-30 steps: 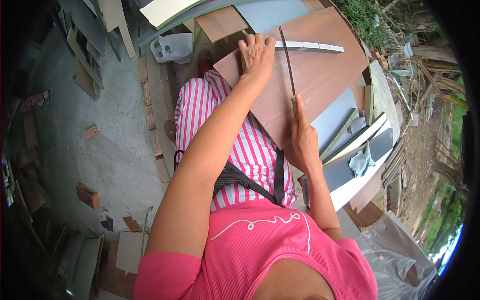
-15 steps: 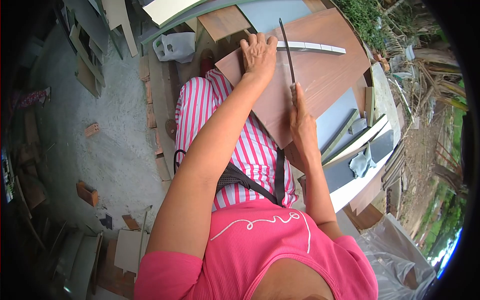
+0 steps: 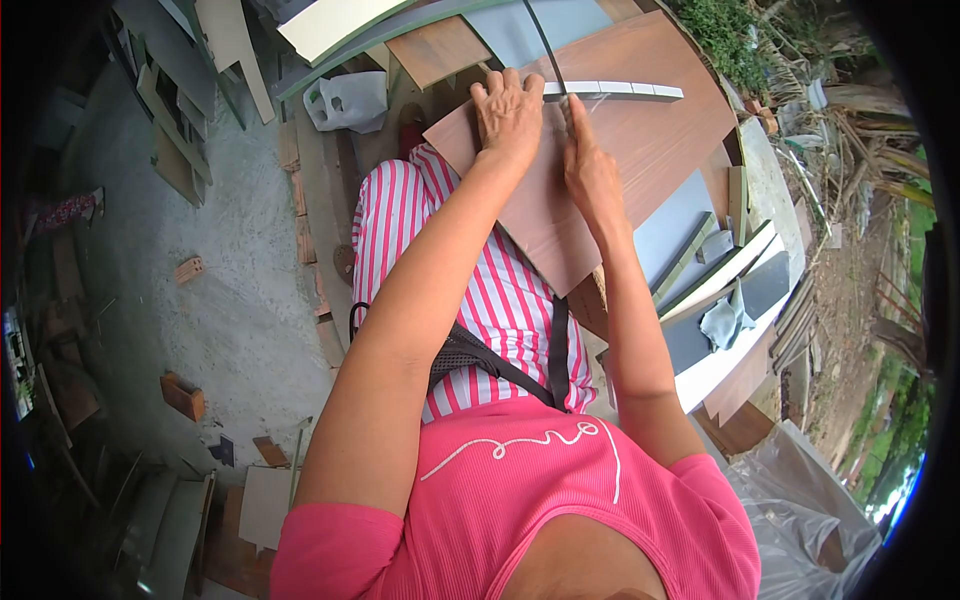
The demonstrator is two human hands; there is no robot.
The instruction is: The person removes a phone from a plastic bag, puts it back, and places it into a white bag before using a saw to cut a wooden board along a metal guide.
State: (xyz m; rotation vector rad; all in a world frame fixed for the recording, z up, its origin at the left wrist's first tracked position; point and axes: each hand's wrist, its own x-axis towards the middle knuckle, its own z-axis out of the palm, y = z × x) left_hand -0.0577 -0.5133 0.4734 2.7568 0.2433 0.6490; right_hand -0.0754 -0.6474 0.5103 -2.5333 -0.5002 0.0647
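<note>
A narrow white strip (image 3: 640, 91) with dark cross lines lies on a brown wood-grain board (image 3: 650, 150), which rests beside my knees. My left hand (image 3: 510, 120) presses down at the strip's left end, its fingers curled over that end and the board. In my right hand (image 3: 593, 168) is the handle of a long, thin, dark blade (image 3: 545, 42), with the index finger stretched along it. The blade crosses the strip just right of my left hand and points away from me. Its edge is too fine to show whether it has teeth.
Under the board are grey-blue panels (image 3: 545, 28). Offcuts and a light blue cloth (image 3: 727, 318) lie to the right. A white plastic bag (image 3: 346, 100) sits at the left near my feet. Loose bricks (image 3: 183, 396) are on the concrete floor, and boards lean at the far left.
My right hand has pushed the blade forward, away from me, and slightly left, so the hand is now close to the strip. My left hand keeps its place on the strip.
</note>
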